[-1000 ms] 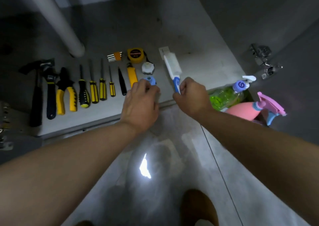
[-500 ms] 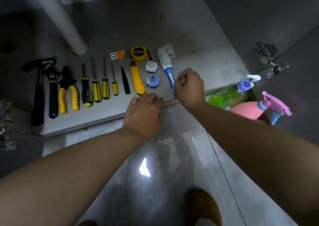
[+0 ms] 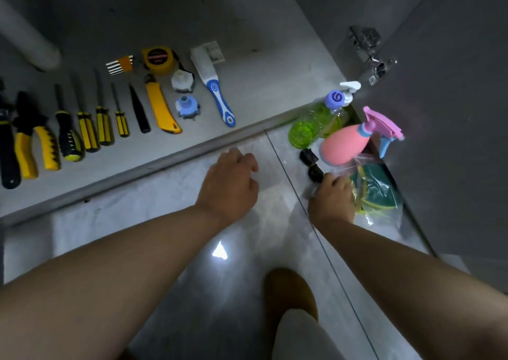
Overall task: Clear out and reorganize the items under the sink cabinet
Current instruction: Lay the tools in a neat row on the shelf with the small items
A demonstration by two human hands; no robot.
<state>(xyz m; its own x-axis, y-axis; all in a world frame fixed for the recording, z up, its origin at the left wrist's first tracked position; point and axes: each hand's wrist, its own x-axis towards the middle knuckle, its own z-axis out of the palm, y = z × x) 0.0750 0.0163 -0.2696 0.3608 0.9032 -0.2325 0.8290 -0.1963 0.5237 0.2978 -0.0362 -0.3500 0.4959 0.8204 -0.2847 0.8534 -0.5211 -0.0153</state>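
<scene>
On the cabinet floor (image 3: 261, 57), tools are laid out in a row: pliers (image 3: 33, 145), screwdrivers (image 3: 88, 128) with yellow and black handles, a yellow utility knife (image 3: 160, 106), a yellow tape measure (image 3: 159, 60) and a white brush (image 3: 211, 90) with a blue handle. A round black label is seen on the tape measure, but its writing is too blurred to be read. Just outside the cabinet's right end, a green bottle (image 3: 313, 124) is lying on the tiled floor (image 3: 165, 208); a white swirl mark, much like a 6, is printed on its blue cap (image 3: 334, 98). A pink spray bottle (image 3: 343, 145) is lying beside it, touching a clear plastic bag (image 3: 379, 192) in which green and yellow sponges are packed. The left hand (image 3: 229, 181) is held above the tiles near the cabinet edge, its fingers loosely curled and nothing held. The right hand (image 3: 332, 197) is placed against the bag, with its fingertips at a small black piece (image 3: 314, 172); whether anything is gripped cannot be told
</scene>
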